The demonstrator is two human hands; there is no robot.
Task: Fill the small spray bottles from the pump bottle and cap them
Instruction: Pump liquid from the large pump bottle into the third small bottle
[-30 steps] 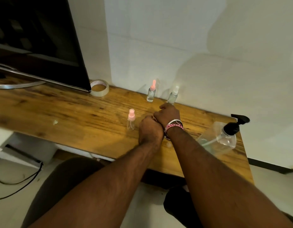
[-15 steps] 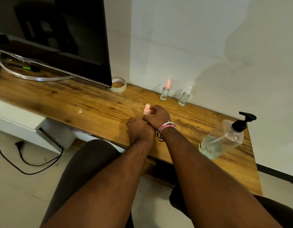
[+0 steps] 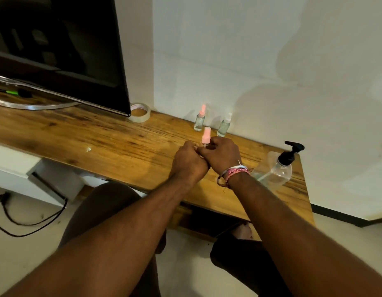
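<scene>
hands meet over the wooden tabletop [image 3: 113, 144]: left hand [image 3: 189, 161] and right hand [image 3: 222, 154] both curl round a small bottle, its pink spray cap [image 3: 206, 136] poking up. pump bottle [image 3: 275, 170] stands right; two capped spray bottles [image 3: 199, 122] by wall.

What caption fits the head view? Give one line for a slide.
Both hands, left hand and right hand, close around a pink-capped spray bottle on the wooden table.

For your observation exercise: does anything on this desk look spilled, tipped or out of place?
One small thing: a whitish scrap lies on the bare wood of the desk, left of the hands. What it is cannot be told. The pump bottle and the two capped bottles stand upright.
</scene>
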